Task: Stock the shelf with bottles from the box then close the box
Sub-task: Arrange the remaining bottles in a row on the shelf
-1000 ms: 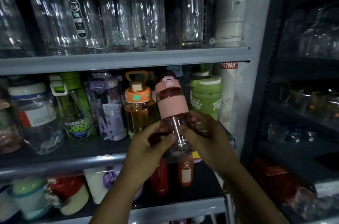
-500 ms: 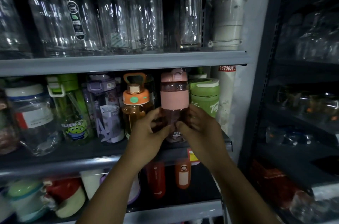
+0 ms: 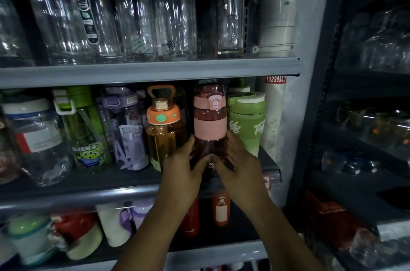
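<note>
A pink bottle (image 3: 210, 121) with a pink band and flip lid stands upright on the middle shelf (image 3: 88, 195), between an orange-lidded bottle (image 3: 163, 128) and a green bottle (image 3: 247, 122). My left hand (image 3: 184, 171) grips its lower left side. My right hand (image 3: 240, 166) grips its lower right side. The bottle's base is hidden behind my fingers. No box is in view.
Clear glass bottles (image 3: 133, 11) fill the top shelf. A green cartoon bottle (image 3: 84, 128), a purple bottle (image 3: 126, 128) and a jar (image 3: 37, 137) stand further left. Red and white bottles (image 3: 219, 211) sit on the shelf below. A white pipe (image 3: 276, 18) and dark racks (image 3: 366, 137) are to the right.
Both hands have pushed the pink bottle up and back from in front of the shelf into the gap between the orange and green bottles, and it now stands straight.
</note>
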`<act>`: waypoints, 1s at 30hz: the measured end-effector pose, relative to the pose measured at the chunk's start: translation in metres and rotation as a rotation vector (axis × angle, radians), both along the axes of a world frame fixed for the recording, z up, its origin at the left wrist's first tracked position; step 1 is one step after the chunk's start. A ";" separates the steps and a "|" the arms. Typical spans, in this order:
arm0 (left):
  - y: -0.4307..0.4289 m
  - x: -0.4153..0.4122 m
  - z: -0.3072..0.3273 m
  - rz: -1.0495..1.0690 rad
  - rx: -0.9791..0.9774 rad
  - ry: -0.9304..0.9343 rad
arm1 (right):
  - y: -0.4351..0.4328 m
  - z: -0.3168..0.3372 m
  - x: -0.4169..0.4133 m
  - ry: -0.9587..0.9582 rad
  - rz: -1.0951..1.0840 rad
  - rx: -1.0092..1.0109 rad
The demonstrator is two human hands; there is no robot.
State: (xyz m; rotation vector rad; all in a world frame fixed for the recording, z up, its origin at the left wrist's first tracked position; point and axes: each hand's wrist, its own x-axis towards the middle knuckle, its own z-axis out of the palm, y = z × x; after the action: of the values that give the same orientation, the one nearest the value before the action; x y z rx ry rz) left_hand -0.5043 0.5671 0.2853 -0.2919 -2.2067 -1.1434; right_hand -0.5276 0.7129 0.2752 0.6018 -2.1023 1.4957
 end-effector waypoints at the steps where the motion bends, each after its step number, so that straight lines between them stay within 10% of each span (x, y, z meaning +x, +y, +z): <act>1: 0.000 0.000 -0.001 0.013 -0.007 0.002 | 0.000 -0.001 -0.002 -0.002 -0.006 0.019; 18: -0.002 0.030 0.003 0.127 -0.050 0.055 | 0.029 0.016 0.021 0.094 -0.301 -0.097; 30: 0.036 0.044 0.006 -0.044 -0.044 0.062 | 0.037 0.023 -0.036 -0.181 -0.268 -0.065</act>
State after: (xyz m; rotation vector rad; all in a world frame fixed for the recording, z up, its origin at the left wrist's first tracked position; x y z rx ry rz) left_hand -0.4601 0.6027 0.2918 -0.3904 -2.1829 -1.0960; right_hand -0.5636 0.7499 0.2984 0.1560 -2.1576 1.5029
